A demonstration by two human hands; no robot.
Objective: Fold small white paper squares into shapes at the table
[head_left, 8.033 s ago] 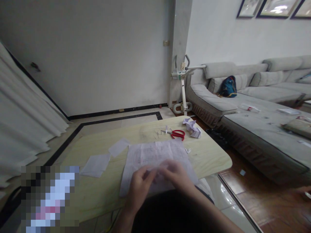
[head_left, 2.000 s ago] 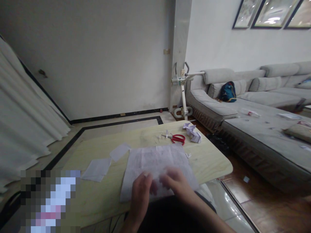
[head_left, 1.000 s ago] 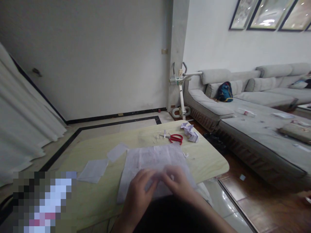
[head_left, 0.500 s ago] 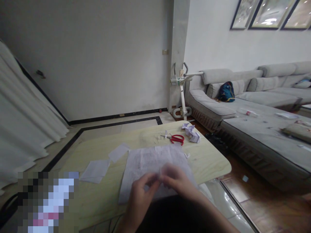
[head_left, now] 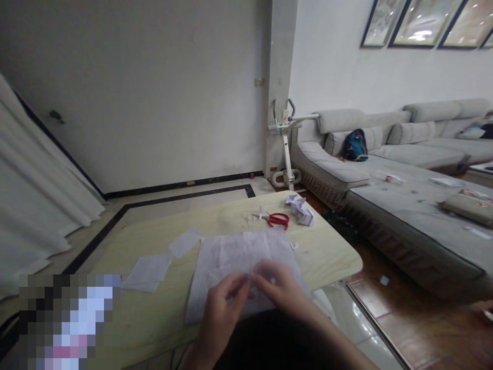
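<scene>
Over a large printed sheet of paper [head_left: 227,254] on the table, my left hand [head_left: 227,298] and my right hand [head_left: 279,282] meet at the fingertips. Both are closed in a pinch. Something small may be between them, but blur and the fingers hide what it is. Beyond the sheet lie red-handled scissors [head_left: 278,221] among small paper scraps [head_left: 250,218]. Folded paper pieces [head_left: 301,209] rest to the right of the scissors. Left of the sheet are loose paper pieces [head_left: 148,272], with another paper piece [head_left: 185,242] beside them.
The light wooden table [head_left: 335,252] has a rounded far right corner. A grey sofa [head_left: 400,205] with a blue bag [head_left: 355,145] stands to the right. White exercise equipment [head_left: 287,149] is by the pillar, and a white curtain [head_left: 34,195] hangs at left. A pixelated patch covers the lower left.
The view has turned slightly, so the scene sits a little further left. My fingers have shifted only slightly and stay together over the sheet.
</scene>
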